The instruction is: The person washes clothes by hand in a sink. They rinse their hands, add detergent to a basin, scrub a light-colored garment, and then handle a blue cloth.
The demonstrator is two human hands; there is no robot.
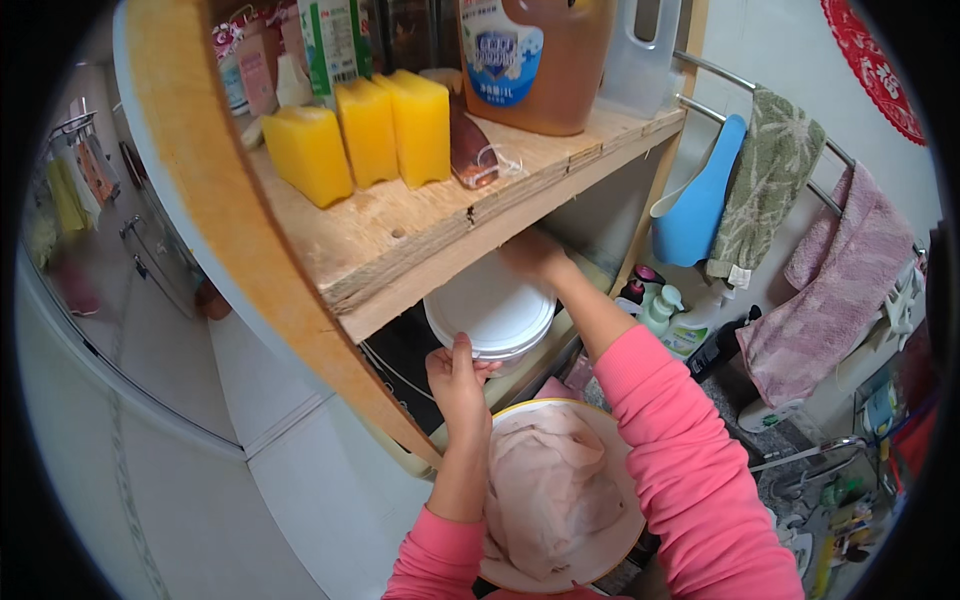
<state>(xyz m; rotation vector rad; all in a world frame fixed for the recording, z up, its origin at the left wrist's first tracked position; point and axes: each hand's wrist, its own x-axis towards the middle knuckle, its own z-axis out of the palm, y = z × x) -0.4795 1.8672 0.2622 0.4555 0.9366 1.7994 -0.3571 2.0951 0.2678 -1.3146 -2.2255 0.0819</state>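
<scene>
A round white lidded plastic tub (491, 304) is in the space below a wooden shelf board. My left hand (459, 379) grips its near rim, thumb on the lid and fingers under the edge. At the tub's far right side is my right hand (531, 255), blurred and partly hidden by the board, so its grip does not show. Below my forearms stands a wide basin (634, 517) with a yellow rim, holding pale pink wet-looking cloth (551, 487).
Yellow blocks (394, 127) and a large amber liquid bottle (536, 67) stand on the wooden shelf (375, 232) above my hands. To the right, towels (772, 172) and a blue scoop-like container (697, 202) hang from a rail. Pump bottles (664, 311) stand below. An orange-brown upright (247, 247) borders the left.
</scene>
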